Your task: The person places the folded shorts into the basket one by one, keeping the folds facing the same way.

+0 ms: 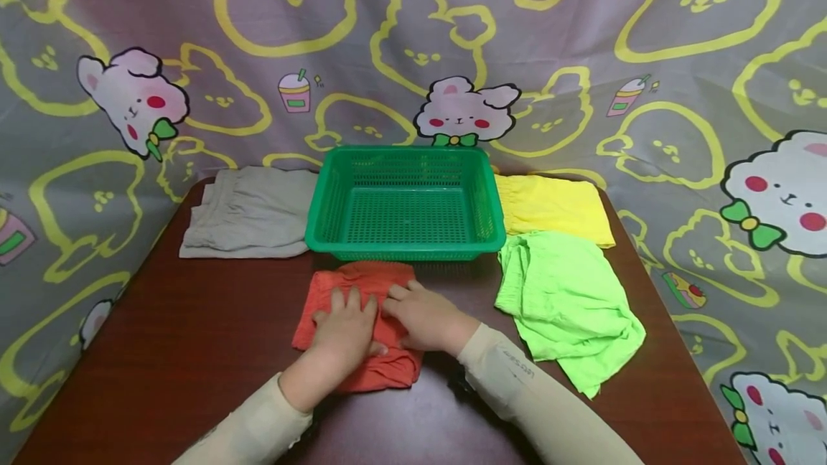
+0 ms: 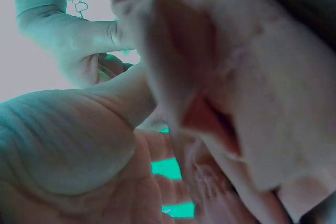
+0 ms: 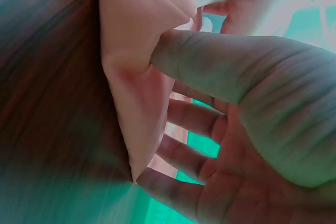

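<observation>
Folded red shorts lie on the table in front of the green basket. My left hand rests on their middle with spread fingers; in the left wrist view its thumb touches a fold of the cloth. From the right side my right hand presses on the same red shorts, close to the left hand. The right wrist view has that hand's thumb against the cloth, fingers extended along it. In both wrist views the colours look washed out.
Behind the red shorts stands a green plastic basket with perforated walls and nothing inside. Folded grey shorts lie to its left, folded yellow shorts to its right. Loosely spread light green shorts lie at the right edge. A patterned curtain surrounds the table.
</observation>
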`<action>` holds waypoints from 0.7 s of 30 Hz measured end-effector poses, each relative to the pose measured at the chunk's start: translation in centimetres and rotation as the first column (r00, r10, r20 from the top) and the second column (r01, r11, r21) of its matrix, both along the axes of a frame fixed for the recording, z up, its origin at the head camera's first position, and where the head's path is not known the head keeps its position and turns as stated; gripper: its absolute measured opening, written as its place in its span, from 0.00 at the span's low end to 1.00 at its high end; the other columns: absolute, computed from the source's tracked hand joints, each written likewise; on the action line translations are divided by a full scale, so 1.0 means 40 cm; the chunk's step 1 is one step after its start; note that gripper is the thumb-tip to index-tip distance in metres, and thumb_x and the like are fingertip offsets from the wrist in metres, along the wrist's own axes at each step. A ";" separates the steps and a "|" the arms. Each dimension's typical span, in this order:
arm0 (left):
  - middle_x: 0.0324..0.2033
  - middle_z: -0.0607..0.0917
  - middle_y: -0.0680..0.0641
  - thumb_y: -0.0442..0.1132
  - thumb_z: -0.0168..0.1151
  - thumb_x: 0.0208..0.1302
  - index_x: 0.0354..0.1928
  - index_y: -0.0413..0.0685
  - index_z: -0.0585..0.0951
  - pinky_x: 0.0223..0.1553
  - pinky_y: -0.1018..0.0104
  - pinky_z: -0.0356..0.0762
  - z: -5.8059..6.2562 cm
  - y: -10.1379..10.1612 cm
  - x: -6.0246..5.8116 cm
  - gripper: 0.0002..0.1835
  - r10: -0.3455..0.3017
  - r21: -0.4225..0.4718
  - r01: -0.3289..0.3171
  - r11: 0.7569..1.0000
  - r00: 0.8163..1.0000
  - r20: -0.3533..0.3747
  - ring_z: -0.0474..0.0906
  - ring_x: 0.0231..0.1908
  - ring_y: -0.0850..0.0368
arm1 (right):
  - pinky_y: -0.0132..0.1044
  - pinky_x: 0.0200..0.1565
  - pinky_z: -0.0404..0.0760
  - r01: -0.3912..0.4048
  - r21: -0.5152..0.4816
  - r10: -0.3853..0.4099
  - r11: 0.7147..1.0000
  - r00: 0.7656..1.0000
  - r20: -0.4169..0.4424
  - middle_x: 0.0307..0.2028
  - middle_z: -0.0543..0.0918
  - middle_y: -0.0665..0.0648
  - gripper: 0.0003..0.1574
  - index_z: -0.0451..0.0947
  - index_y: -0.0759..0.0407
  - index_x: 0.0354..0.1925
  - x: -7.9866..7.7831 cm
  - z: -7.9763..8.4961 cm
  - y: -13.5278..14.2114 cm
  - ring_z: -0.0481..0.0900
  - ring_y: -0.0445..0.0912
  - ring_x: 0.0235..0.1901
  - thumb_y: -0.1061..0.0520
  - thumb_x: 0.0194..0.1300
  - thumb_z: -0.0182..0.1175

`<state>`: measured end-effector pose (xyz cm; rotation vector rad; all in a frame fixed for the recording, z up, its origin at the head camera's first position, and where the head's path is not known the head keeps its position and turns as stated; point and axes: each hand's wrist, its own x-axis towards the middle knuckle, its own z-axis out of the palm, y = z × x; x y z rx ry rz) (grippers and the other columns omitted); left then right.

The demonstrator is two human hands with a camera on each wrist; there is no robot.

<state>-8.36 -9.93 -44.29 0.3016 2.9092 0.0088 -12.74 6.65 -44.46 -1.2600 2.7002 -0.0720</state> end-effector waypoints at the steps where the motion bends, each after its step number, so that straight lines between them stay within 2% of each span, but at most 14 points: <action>1: 0.65 0.72 0.34 0.65 0.75 0.51 0.70 0.45 0.74 0.44 0.27 0.76 0.001 0.002 0.000 0.49 -0.001 0.000 0.001 1.000 1.000 -0.003 0.62 0.65 0.31 | 0.38 0.53 0.78 0.004 -0.002 -0.004 1.000 1.000 0.003 0.50 0.77 0.49 0.31 0.80 0.48 0.56 0.000 0.001 0.002 0.73 0.49 0.51 0.45 0.55 0.78; 7: 0.66 0.72 0.33 0.65 0.75 0.50 0.70 0.45 0.74 0.44 0.27 0.77 0.006 0.018 0.001 0.49 -0.008 -0.008 0.008 1.000 1.000 -0.009 0.62 0.65 0.31 | 0.39 0.53 0.79 0.013 -0.017 -0.013 1.000 1.000 0.026 0.49 0.76 0.49 0.30 0.80 0.47 0.55 -0.002 0.002 0.018 0.73 0.49 0.51 0.46 0.55 0.78; 21: 0.64 0.72 0.35 0.67 0.74 0.50 0.71 0.47 0.73 0.44 0.27 0.77 -0.002 0.056 0.002 0.50 -0.010 -0.018 0.009 1.000 1.000 -0.006 0.62 0.65 0.32 | 0.40 0.52 0.78 -0.006 -0.062 0.007 0.998 1.000 0.017 0.48 0.76 0.49 0.31 0.81 0.49 0.55 0.001 -0.003 0.060 0.72 0.48 0.49 0.49 0.53 0.78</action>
